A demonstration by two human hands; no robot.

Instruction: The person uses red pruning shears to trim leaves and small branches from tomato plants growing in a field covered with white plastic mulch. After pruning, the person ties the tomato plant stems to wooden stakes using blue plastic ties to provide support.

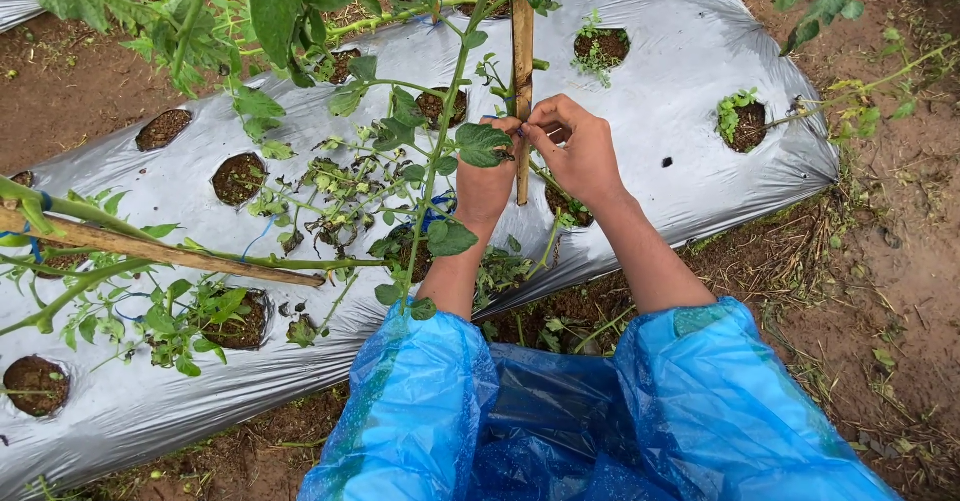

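Both my hands meet at an upright bamboo stake (522,51) in the middle of the head view. My left hand (484,183) is closed beside the stake, partly behind a green leaf (482,144). My right hand (577,149) pinches a thin blue string (519,131) against the stake with its fingertips. A green plant stem (446,101) rises just left of the stake. Blue plastic raincoat sleeves (560,411) cover my arms up to the forearms.
Silver plastic mulch (680,91) covers the raised bed, with round planting holes (238,177) showing soil and small weeds. A second bamboo stake (150,251) lies slanted at the left among leafy stems. Bare brown soil (890,261) runs along the right side.
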